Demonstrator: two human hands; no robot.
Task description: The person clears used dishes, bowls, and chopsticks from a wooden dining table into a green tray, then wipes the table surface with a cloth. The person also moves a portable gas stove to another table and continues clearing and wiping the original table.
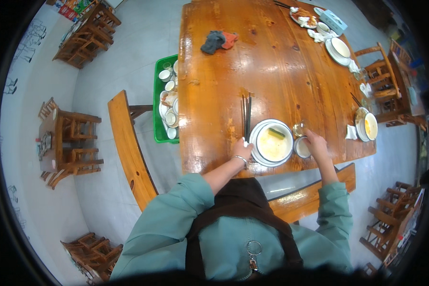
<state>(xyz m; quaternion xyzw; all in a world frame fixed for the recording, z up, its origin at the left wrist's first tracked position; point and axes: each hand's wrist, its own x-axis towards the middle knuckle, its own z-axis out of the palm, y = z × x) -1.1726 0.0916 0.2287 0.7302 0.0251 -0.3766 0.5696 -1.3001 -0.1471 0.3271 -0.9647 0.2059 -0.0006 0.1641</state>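
My left hand [242, 149] grips several dark chopsticks [247, 116], which point away across the wooden table [214, 85]. A scrap of white tissue [246, 143] shows at its fingers, right by the rim of a white plate [254, 154]. On that plate stands a large white bowl [273, 146] with pale broth remains and a green vegetable piece. My right hand [316, 142] has its fingertips at the edge of a small white bowl [301, 148] and close against a clear drinking glass [299, 129]. Which of the two it holds is unclear.
A green crate [157, 103] of used dishes adjoins the table's left side. Dark and red cloths [218, 41] lie farther up. Along the right are used bowls [370, 126], plates [338, 52] and a tissue box [333, 22]. Benches [132, 150] flank the table.
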